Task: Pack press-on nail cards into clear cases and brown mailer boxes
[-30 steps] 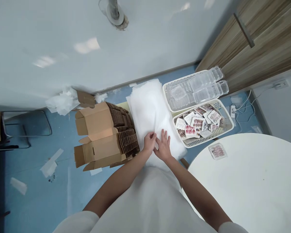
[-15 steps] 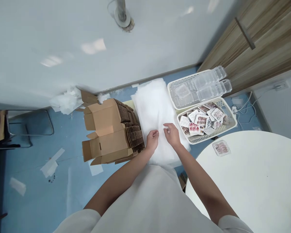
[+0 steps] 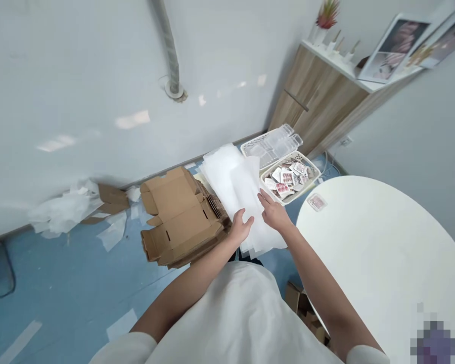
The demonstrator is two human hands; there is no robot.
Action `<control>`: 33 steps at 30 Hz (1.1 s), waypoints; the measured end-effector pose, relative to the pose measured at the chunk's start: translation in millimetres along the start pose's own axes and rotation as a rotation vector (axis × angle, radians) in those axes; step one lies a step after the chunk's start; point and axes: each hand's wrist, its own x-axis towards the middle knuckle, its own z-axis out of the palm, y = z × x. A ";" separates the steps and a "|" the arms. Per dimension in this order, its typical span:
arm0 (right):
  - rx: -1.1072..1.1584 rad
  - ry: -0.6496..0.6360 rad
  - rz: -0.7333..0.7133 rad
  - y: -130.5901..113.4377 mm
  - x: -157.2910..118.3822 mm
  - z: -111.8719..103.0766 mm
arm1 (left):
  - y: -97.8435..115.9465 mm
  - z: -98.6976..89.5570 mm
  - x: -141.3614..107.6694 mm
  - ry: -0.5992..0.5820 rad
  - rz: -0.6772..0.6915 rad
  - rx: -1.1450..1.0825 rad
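Note:
A stack of thin white sheets (image 3: 227,174) lies in front of me, with one upper sheet shifted askew. My left hand (image 3: 241,226) is over its lower left part, thumb and forefinger apart. On the right side of the sheets is my right hand (image 3: 275,212), fingers stretched along the upper sheet's edge. Whether either hand pinches the sheet is not visible; both look open. Flattened brown cardboard boxes (image 3: 182,212) are piled just left of the sheets. To the right, a white basket (image 3: 317,174) holds nail-set cards (image 3: 287,177), and another basket (image 3: 246,149) behind it holds clear plastic trays (image 3: 275,146).
A round white table (image 3: 382,242) stands at the right with a small clear pack (image 3: 317,202) near its edge. A wooden cabinet (image 3: 318,96) is at the back right. Crumpled white wrapping (image 3: 66,210) and cardboard (image 3: 111,198) litter the floor at left.
The view has tilted up and turned right, bringing the cabinet top into view. Both hands have spread their fingers, and the upper white sheet has shifted askew on the stack.

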 end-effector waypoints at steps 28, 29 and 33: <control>0.320 0.763 1.087 66.2 -361.8 32.6 | -3.9 216.7 -67.4 -0.700 0.322 0.146; 0.338 0.755 1.097 74.2 -369.0 35.2 | -4.7 226.6 -68.3 -0.707 0.324 0.162; 0.406 0.705 1.124 107.1 -388.3 44.4 | -8.8 260.8 -67.8 -0.701 0.299 0.285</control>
